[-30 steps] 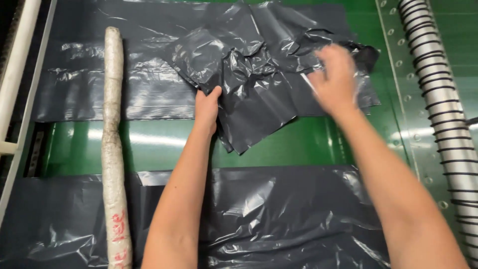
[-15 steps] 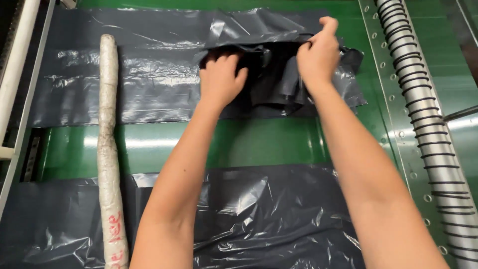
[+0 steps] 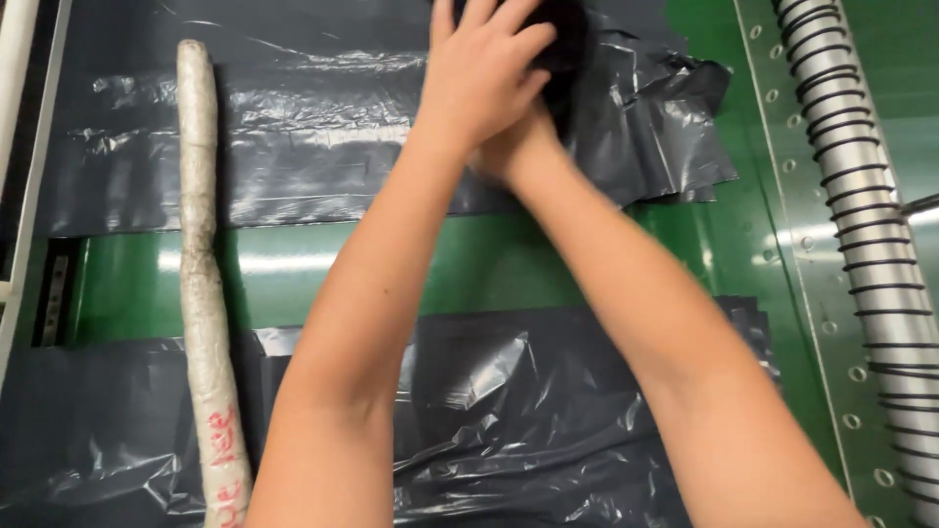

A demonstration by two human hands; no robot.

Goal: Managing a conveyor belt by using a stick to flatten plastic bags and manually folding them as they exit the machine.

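The bunched dark plastic bag [image 3: 572, 44] sits at the top of the frame, over the flat stack of grey bags [image 3: 293, 166] on the green table [image 3: 274, 274]. The left hand [image 3: 484, 73] presses on it with fingers spread; the right hand [image 3: 509, 152] is mostly hidden beneath — probably gripping, though I cannot tell. The slick film could spring loose, or drag the sheets below askew.
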